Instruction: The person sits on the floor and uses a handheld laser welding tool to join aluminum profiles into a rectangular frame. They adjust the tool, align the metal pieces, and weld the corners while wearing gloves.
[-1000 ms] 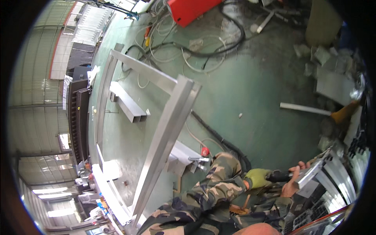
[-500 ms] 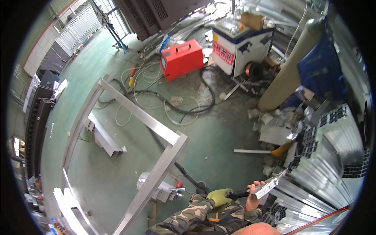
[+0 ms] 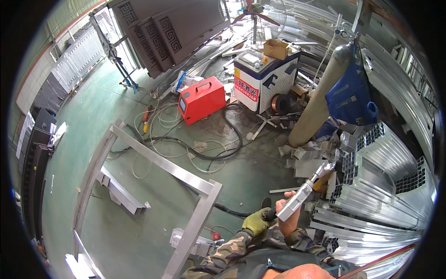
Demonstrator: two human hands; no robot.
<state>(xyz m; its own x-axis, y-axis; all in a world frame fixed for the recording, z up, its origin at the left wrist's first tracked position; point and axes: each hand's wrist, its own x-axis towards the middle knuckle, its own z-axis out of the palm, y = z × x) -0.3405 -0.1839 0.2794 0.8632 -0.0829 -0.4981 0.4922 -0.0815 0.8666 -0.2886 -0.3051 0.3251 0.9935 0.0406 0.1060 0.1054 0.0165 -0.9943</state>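
Tool (image 3: 296,202) held in left hand (image 3: 257,223) and right hand (image 3: 289,222), above the right side of the green floor (image 3: 253,179).

One gloved hand, the left, is wrapped round the black rear part; the bare right one grasps the silver body, which hides some of its fingers. Near the floor's far edge stand one red machine (image 3: 203,101), one white cabinet (image 3: 278,83) bearing one open carton (image 3: 276,49), and one leaning gas cylinder (image 3: 313,109). Cables (image 3: 234,123) overlap too much to count, as do the stacked metal profiles (image 3: 383,202) along the floor's right edge. One metal frame (image 3: 160,159) has its near end cut off below; bright glare blurs the lengths (image 3: 76,267) at the floor's near left corner.
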